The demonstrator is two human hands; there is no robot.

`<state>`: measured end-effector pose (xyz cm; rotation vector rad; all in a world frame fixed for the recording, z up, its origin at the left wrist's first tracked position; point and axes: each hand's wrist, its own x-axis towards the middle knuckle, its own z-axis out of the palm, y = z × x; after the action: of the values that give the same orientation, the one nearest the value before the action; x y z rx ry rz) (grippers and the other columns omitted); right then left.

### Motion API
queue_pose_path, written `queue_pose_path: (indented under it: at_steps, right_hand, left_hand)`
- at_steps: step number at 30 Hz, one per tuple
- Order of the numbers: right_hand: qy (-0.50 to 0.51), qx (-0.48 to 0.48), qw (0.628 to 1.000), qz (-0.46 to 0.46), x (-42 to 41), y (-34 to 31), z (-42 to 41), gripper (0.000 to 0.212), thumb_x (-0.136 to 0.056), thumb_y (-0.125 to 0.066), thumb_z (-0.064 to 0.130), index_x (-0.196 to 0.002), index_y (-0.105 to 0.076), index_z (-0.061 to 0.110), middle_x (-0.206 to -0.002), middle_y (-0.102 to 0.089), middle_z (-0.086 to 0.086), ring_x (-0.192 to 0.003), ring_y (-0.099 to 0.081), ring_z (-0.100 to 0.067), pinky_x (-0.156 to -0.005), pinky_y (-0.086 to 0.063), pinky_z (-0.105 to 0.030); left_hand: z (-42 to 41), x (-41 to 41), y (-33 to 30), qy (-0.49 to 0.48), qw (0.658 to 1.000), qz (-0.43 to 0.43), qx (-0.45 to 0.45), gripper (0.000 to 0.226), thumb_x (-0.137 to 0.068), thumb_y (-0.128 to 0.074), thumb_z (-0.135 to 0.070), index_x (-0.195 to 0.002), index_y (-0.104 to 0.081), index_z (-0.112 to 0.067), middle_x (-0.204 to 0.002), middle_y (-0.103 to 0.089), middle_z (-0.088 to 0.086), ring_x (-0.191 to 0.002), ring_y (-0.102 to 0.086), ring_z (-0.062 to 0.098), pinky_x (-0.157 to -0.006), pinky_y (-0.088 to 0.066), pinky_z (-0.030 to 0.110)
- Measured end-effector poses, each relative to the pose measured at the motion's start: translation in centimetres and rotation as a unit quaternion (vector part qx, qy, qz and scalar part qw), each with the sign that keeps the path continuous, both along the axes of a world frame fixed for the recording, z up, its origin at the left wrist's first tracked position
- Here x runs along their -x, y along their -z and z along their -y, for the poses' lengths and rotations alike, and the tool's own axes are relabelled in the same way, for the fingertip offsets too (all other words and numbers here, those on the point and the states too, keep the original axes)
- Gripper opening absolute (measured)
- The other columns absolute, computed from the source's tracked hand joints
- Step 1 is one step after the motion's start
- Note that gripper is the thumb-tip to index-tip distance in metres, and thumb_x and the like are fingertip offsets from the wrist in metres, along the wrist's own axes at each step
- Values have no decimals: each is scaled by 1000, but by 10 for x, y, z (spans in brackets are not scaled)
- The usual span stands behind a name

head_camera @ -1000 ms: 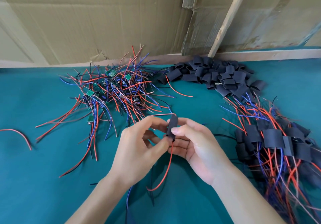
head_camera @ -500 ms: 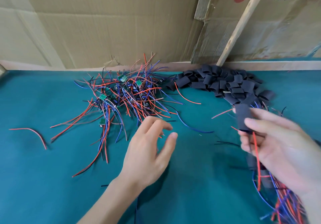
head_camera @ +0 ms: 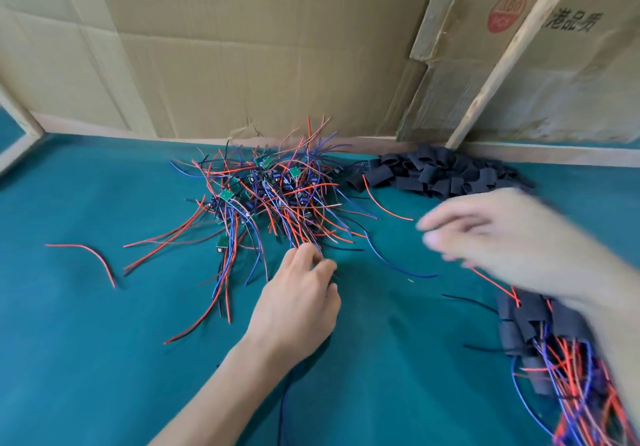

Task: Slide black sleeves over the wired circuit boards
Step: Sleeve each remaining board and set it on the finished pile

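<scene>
Teal felt tabletop (head_camera: 104, 359), cardboard backdrop (head_camera: 242, 47)

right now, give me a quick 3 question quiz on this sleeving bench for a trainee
1. True or false: the left hand is reaching into the tangle of unsleeved wired circuit boards.
2. Multiple choice: where does the pile of empty black sleeves lie? A) near left corner B) far side, by the cardboard wall C) under the left hand
3. Fill in: the finished sleeved boards lie on the ___ side of the green mat.

Key: 1 true. 2 B. 3 right, below the blurred right hand.
</scene>
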<state>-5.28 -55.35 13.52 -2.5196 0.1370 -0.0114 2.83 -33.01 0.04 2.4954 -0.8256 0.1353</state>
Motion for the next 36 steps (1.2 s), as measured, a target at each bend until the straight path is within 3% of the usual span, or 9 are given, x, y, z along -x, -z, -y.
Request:
queue_pose_path:
  at_steps: [4,7,9,17,21,25,29,33,36]
  right_hand:
    - [-63,12,997,-43,-93,47,-60,18,-89,-66,13,-95,-77,26,-81,-76,9,-75,-73,-9,-61,-50,-16]
    - [10,61,998,-21,-142,75,-82,20,-92,-61,15,-92,-71,32,-104,-73,-4,-107,-65,-32,-91,-55,-36]
    - [47,81,996,-2,-155,87,-88,19,-92,-63,20,-100,-67,36,-118,-67,-7,-115,-58,-34,-95,-51,-40]
    - [9,24,1000,9,-158,91,-83,23,-73,-86,28,-75,-63,34,-92,-73,-3,-103,-65,-28,-92,-55,-41]
    - [0,26,998,50,-153,89,-79,19,-76,-83,23,-75,-66,30,-74,-70,8,-93,-65,-25,-85,-56,-39]
    - [15,1,997,74,-148,82,-61,9,-74,-76,12,-73,-75,21,-62,-69,6,-67,-65,-14,-70,-52,-27]
    - [86,-135,986,42,-138,74,-41,16,-70,-73,7,-78,-74,20,-63,-74,-5,-58,-65,-17,-56,-54,-27]
    - [36,-20,998,54,-134,84,-48,10,-72,-80,18,-79,-76,25,-59,-70,9,-62,-64,-4,-62,-47,-22]
    - [-23,56,997,43,-136,98,-66,25,-74,-79,21,-96,-75,32,-71,-65,10,-80,-61,-18,-75,-50,-32]
  left_hand:
    - [1,-2,1,7,999,16,-30,30,-101,-42,-27,-116,-63,-13,-115,-48,0,-113,-44,20,-92,-48,37]
    - [1,-2,1,5,999,20,-34,29,-102,-40,-27,-113,-62,-13,-112,-47,1,-111,-44,20,-90,-48,36]
    - [0,-3,0,2,999,20,-33,28,-101,-40,-27,-110,-62,-13,-110,-46,1,-110,-44,21,-87,-50,38]
    - [-1,-5,-1,7,999,39,-36,22,-100,-44,-21,-101,-62,-10,-104,-49,5,-104,-47,25,-88,-46,38]
    - [-2,-4,-1,13,999,38,-31,25,-100,-42,-23,-103,-63,-10,-104,-48,4,-105,-47,24,-88,-47,39]
    - [-2,-4,0,12,999,41,-15,25,-100,-45,-22,-104,-65,-8,-102,-49,4,-103,-49,25,-88,-47,39]
    - [1,-3,-2,-4,999,40,9,19,-97,-50,-18,-96,-65,-6,-97,-49,4,-95,-51,27,-83,-46,40]
    - [1,-3,-3,-11,999,37,13,18,-96,-51,-19,-96,-65,-7,-96,-49,3,-92,-50,25,-79,-45,39]
    - [0,-2,-4,-7,999,34,17,16,-95,-53,-17,-95,-66,-7,-97,-52,4,-91,-51,26,-78,-45,38]
